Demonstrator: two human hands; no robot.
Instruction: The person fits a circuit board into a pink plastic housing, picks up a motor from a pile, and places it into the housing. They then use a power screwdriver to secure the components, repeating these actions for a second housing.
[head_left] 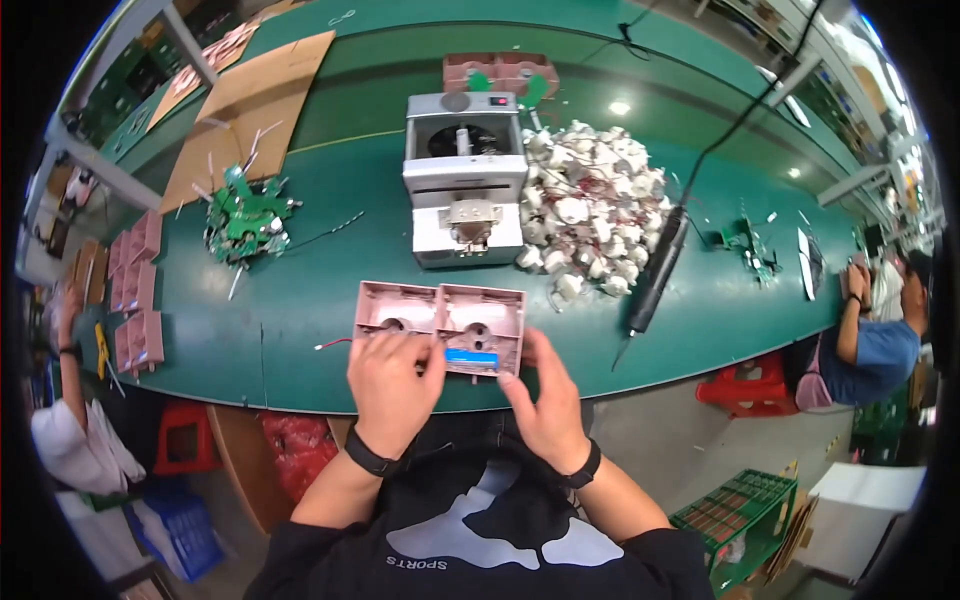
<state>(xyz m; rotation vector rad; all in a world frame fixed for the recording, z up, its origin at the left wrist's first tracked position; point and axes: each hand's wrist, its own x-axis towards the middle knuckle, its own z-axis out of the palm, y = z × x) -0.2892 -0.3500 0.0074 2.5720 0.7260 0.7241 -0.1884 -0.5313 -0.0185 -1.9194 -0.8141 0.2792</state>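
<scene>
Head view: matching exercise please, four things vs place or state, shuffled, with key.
1. Blue cylinder
2. White parts
3. Black handheld tool
4. Larger green board cluster

A. Attached to a black cord
B. Left of the grey machine
C. In the nearest pink tray's right compartment
D. Heaped in a pile

Pairs: 1-C, 2-D, 3-A, 4-B

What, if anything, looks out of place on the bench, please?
I see no clear damage to the pink case. The white parts right of the machine look untidy, though: they lie heaped every which way, with reddish wires tangled among them.
</scene>
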